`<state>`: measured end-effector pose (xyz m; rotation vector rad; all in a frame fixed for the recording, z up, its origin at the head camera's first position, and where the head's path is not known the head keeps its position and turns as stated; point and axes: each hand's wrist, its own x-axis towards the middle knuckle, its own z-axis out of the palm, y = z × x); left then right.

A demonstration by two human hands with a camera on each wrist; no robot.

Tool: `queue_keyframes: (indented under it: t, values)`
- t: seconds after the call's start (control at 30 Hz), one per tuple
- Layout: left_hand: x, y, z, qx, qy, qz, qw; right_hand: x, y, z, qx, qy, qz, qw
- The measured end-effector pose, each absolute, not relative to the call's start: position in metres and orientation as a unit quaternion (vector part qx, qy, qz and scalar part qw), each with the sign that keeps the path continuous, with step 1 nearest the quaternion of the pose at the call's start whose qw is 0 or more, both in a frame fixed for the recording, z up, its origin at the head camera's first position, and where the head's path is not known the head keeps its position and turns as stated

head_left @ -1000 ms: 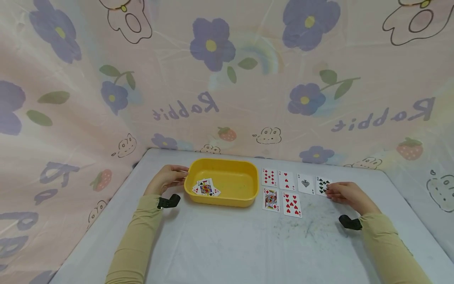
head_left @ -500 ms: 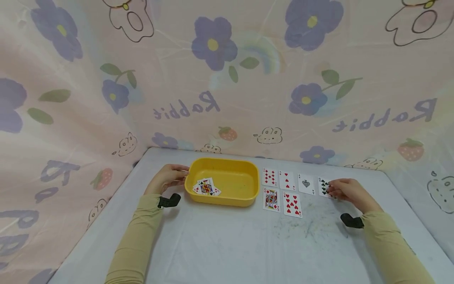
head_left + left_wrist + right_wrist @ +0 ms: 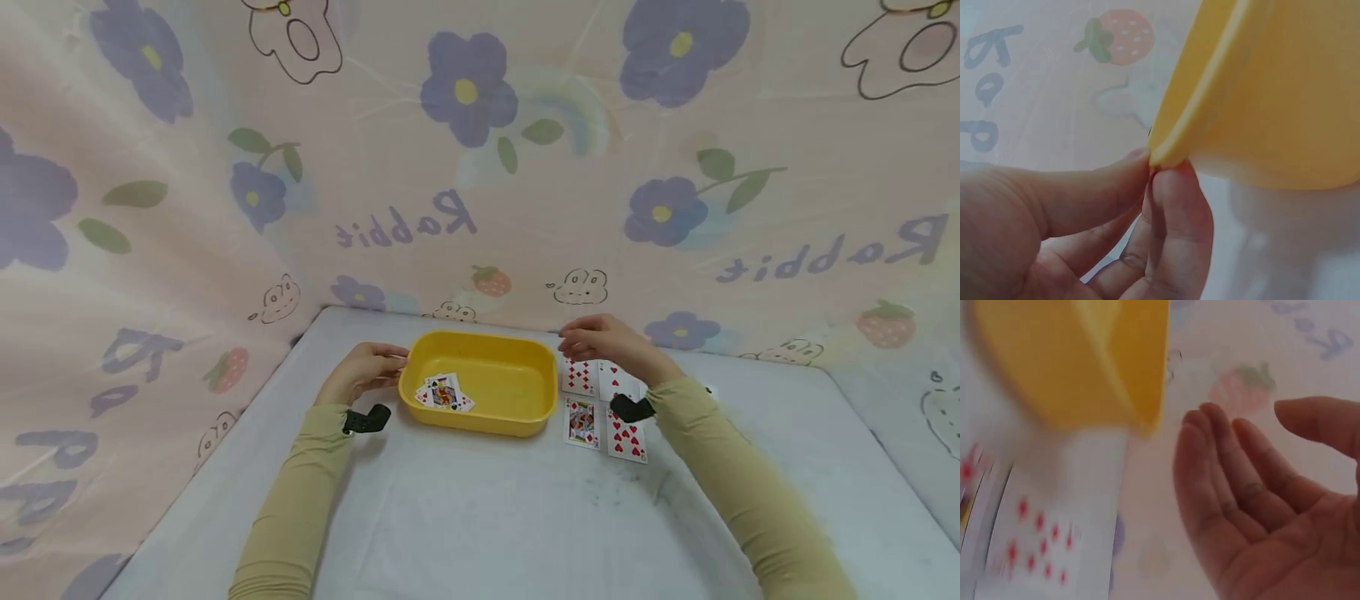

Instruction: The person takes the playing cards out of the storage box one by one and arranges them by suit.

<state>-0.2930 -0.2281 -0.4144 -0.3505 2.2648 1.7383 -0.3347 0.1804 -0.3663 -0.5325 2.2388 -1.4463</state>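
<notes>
My left hand is at the left side of a yellow plastic basin. In the left wrist view its thumb and forefinger pinch the basin's rim. Several playing cards, a face card on top, lie fanned inside the basin. My right hand hovers by the basin's right rim, above a diamond card. Its fingers hold nothing and the thumb stands apart, as the right wrist view shows. Below lie a king card and a heart card; another heart card is partly covered.
The right sleeve hides most of the cards further right. A white cloth covers the table. Patterned curtains with flowers and rabbits close off the back and left.
My right hand has let go of the club card at the right end of the row and swung left to the basin. My left hand stays on the rim; the view shifts slightly.
</notes>
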Motion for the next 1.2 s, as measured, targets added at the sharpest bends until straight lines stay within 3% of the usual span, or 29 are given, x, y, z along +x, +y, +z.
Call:
queue_keyframes:
  t: [0.23,0.47,0.9,1.2]
  values:
    - [-0.296,-0.227,-0.416,-0.130,0.779,0.600,0.127,-0.357,0.095,-0.376,-0.186,0.792,-0.490,0.313]
    - [-0.297,-0.227,-0.415,-0.141,0.780,0.596,0.127,-0.355,0.052,-0.394,-0.167,0.790,-0.460,0.368]
    - [-0.295,-0.226,-0.413,-0.137,0.776,0.601,0.130,-0.346,0.014,-0.401,-0.191,0.757,-0.463,0.419]
    - [-0.295,-0.227,-0.414,-0.136,0.782,0.594,0.130,-0.346,0.008,-0.405,-0.155,0.787,-0.447,0.396]
